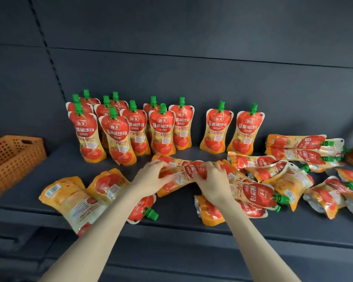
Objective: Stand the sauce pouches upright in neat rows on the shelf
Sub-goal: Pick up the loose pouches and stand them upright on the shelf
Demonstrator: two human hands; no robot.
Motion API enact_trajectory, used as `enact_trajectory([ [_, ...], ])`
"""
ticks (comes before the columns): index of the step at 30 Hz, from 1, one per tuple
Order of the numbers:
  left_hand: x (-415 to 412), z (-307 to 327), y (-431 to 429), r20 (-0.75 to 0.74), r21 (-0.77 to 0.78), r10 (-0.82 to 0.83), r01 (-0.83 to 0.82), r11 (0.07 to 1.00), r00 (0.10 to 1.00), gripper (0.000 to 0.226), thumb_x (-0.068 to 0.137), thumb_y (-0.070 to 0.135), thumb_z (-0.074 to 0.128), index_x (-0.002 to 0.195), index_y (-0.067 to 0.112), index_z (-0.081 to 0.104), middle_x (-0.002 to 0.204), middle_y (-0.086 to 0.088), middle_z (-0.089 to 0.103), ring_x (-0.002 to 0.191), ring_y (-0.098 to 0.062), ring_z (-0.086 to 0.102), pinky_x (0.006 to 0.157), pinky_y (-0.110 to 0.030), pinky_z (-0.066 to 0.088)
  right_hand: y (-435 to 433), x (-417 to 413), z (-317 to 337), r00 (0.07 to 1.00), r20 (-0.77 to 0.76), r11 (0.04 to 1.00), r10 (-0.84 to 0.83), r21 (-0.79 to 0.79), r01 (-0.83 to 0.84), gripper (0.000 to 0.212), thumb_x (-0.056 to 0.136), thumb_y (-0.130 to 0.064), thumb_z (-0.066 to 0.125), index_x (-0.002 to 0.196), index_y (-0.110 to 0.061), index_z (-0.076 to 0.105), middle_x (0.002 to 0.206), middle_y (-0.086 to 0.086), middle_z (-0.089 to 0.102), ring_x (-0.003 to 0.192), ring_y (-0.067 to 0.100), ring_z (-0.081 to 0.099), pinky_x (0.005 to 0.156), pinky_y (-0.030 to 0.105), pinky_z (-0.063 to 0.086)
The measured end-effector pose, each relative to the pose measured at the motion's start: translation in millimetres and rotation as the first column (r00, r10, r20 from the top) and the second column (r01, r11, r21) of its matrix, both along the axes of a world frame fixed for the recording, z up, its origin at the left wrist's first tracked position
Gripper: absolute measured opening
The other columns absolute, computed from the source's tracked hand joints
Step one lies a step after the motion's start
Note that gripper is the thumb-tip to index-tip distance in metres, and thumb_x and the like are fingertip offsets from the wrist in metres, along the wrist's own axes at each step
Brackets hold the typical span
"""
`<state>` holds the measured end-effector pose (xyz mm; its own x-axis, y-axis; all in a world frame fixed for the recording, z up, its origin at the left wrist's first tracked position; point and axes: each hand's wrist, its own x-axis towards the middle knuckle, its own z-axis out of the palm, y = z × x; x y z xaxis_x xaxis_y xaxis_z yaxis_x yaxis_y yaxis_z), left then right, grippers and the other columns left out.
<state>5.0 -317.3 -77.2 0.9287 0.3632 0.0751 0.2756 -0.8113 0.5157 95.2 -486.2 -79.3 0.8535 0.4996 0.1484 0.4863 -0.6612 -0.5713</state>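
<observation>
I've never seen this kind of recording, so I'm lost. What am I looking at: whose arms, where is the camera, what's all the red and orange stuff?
No machine here: these are a person's bare arms, filmed by a camera on their head looking forward and down. The left hand and right hand both grip a lying pouch on a dark shelf. Behind it, standing pouches with green caps are grouped upright. More loose pouches lie flat around. An orange basket sits far left.
</observation>
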Motion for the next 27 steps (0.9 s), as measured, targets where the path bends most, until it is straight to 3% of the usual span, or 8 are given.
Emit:
enact_trajectory([
  [5, 21, 4, 21, -0.112, -0.036, -0.17, 0.167, 0.985, 0.979, 0.059, 0.078, 0.052, 0.065, 0.128, 0.023, 0.052, 0.131, 0.0, 0.05, 0.122, -0.02, 0.047, 0.104, -0.042, 0.036, 17, -2, -3, 0.975, 0.022, 0.975, -0.22, -0.011, 0.221, 0.066, 0.079, -0.037, 0.071, 0.13, -0.01, 0.04, 0.131, 0.018, 0.036, 0.116, 0.039, 0.041, 0.099, 0.042, 0.037],
  [8, 30, 8, 31, -0.147, -0.183, -0.259, 0.231, 0.956, 0.955, 0.06, 0.071, 0.048, 0.074, 0.122, 0.022, 0.056, 0.126, 0.001, 0.056, 0.117, -0.02, 0.051, 0.101, -0.041, 0.041, 17, 1, 6, 0.966, -0.136, 0.95, -0.22, 0.194, 0.244, 0.08, 0.066, -0.03, 0.083, 0.131, -0.013, 0.04, 0.126, 0.014, 0.037, 0.111, 0.031, 0.046, 0.091, 0.033, 0.042],
  [11, 33, 7, 35, -0.057, -0.296, -0.327, 0.297, 0.908, 0.943, 0.041, 0.074, 0.036, 0.075, 0.108, 0.024, 0.056, 0.114, 0.004, 0.059, 0.106, -0.014, 0.057, 0.091, -0.037, 0.051, 13, -1, 9, 0.951, -0.224, 0.85, -0.211, 0.438, 0.292, 0.087, 0.058, -0.025, 0.088, 0.129, -0.018, 0.039, 0.122, 0.006, 0.043, 0.108, 0.02, 0.048, 0.088, 0.031, 0.046],
  [14, 33, 6, 35, 0.107, -0.424, -0.34, 0.352, 0.834, 0.934, 0.033, 0.078, 0.026, 0.073, 0.101, 0.021, 0.051, 0.109, 0.007, 0.06, 0.106, -0.008, 0.057, 0.088, -0.033, 0.052, 21, -6, 6, 0.915, -0.392, 0.658, -0.093, 0.665, 0.352, 0.074, 0.065, -0.018, 0.085, 0.123, -0.021, 0.04, 0.109, 0.002, 0.061, 0.097, 0.015, 0.064, 0.08, 0.031, 0.055],
  [17, 33, 5, 36, 0.172, -0.508, -0.335, 0.374, 0.776, 0.927, 0.034, 0.078, 0.025, 0.073, 0.105, 0.016, 0.053, 0.105, 0.009, 0.061, 0.101, -0.004, 0.058, 0.084, -0.026, 0.052, 32, -4, 8, 0.882, -0.471, 0.65, 0.011, 0.674, 0.352, 0.036, 0.075, -0.018, 0.077, 0.105, -0.014, 0.058, 0.101, 0.007, 0.071, 0.087, 0.019, 0.07, 0.078, 0.046, 0.058],
  [19, 35, 2, 41, 0.2, -0.42, -0.319, 0.375, 0.826, 0.927, 0.029, 0.082, 0.031, 0.068, 0.107, 0.02, 0.058, 0.109, 0.009, 0.059, 0.105, -0.007, 0.057, 0.09, -0.027, 0.049, 32, 1, 11, 0.92, -0.389, 0.697, -0.048, 0.647, 0.311, 0.017, 0.08, -0.017, 0.073, 0.094, -0.016, 0.064, 0.096, 0.006, 0.073, 0.083, 0.02, 0.071, 0.075, 0.048, 0.058],
  [22, 41, -1, 54, 0.193, -0.163, -0.277, 0.309, 0.937, 0.941, 0.034, 0.093, 0.035, 0.051, 0.122, 0.018, 0.056, 0.127, 0.004, 0.051, 0.122, -0.013, 0.046, 0.102, -0.032, 0.038, 23, 11, 15, 0.942, -0.314, 0.723, -0.115, 0.624, 0.296, 0.013, 0.081, -0.017, 0.071, 0.093, -0.016, 0.066, 0.093, 0.0, 0.073, 0.085, 0.018, 0.07, 0.077, 0.043, 0.058],
  [27, 49, -1, 56, -0.141, 0.162, -0.299, 0.32, 0.934, 0.944, 0.048, 0.096, 0.044, 0.039, 0.139, 0.022, 0.039, 0.143, 0.001, 0.043, 0.134, -0.019, 0.03, 0.108, -0.042, 0.021, 13, 16, 8, 0.935, -0.328, 0.754, -0.132, 0.579, 0.31, 0.009, 0.082, -0.018, 0.07, 0.09, -0.017, 0.066, 0.092, -0.001, 0.073, 0.082, 0.015, 0.07, 0.076, 0.035, 0.057],
])
